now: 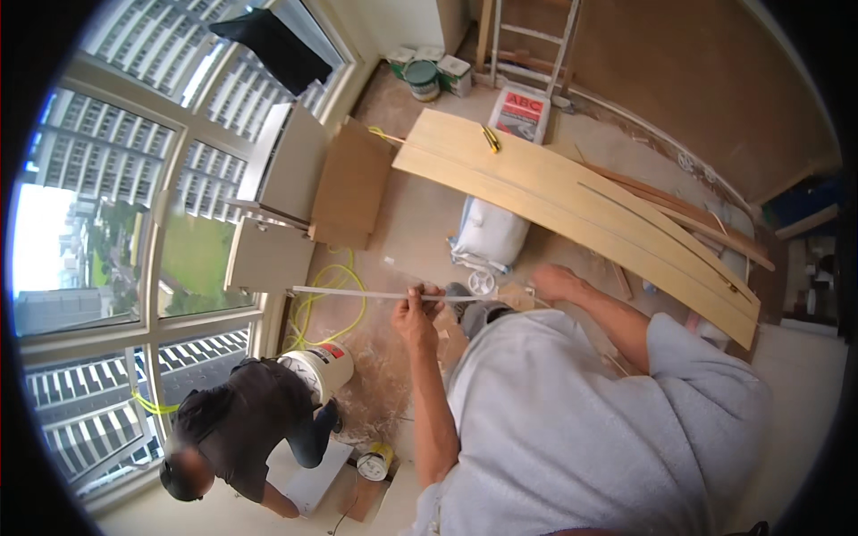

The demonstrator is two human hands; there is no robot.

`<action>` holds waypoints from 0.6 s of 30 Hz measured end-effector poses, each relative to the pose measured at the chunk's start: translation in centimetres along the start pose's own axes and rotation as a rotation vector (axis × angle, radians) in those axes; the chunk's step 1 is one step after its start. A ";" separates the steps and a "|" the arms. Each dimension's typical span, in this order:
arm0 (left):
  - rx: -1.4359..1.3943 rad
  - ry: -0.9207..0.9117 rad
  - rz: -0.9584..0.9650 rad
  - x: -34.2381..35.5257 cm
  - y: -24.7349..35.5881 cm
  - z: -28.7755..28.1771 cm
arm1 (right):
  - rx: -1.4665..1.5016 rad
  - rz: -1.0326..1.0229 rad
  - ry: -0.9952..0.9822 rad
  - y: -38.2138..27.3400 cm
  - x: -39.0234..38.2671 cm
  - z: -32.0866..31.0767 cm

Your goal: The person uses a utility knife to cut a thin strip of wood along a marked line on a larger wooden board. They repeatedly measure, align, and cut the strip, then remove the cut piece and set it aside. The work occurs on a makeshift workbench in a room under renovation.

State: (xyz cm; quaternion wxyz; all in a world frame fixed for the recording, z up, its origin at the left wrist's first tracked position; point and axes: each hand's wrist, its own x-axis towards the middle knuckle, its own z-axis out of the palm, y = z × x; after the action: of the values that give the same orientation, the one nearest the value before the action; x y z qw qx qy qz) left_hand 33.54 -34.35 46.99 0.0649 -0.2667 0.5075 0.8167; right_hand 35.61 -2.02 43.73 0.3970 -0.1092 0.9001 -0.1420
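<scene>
A long, thin whitish strip [349, 293] crosses in front of me, held in the closed fingers of my left hand [416, 309]. My right hand [556, 282] is curled to the right of it, near the strip's right-hand end; what it grips is too small to make out. Beyond both hands lies a long pale wooden board [572, 214], with a yellow utility knife [490, 138] on it. Part of the board rests over a white sack [492, 232]. A small white reel or disc [481, 282] is on the floor just beyond the strip.
A co-worker [241, 420] bends at lower left beside a white bucket [323, 364]. Yellow cable [362, 308], cabinet panels [344, 188] and windows [107, 268] fill the left. A ladder [532, 40], red-and-white bag [518, 112] and green tubs [423, 80] stand at the back. Timber strips [742, 246] lie right.
</scene>
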 end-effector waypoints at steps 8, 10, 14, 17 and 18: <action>-0.115 -0.129 -0.315 15.2 5.5 4.5 | 0.544 -0.164 0.411 -15.0 11.6 -13.3; -0.071 -0.124 -0.344 19.7 7.4 4.7 | 0.595 -0.062 0.398 -15.4 14.4 -15.8; -0.046 -0.102 -0.443 30.3 9.2 6.1 | 0.636 0.124 0.468 -11.8 18.6 -16.2; -0.017 -0.038 -0.462 40.2 11.2 5.5 | 0.622 0.320 0.416 -8.6 20.8 -16.3; 0.011 -0.062 -0.467 43.3 11.6 5.3 | 0.654 0.377 0.391 -8.5 21.0 -17.5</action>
State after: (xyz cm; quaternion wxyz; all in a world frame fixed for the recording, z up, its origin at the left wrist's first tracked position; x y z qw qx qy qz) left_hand -9.56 -42.42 36.26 0.2692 -0.3516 0.4341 0.7846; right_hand 9.38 -13.54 43.55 0.2514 0.2180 0.8703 -0.3633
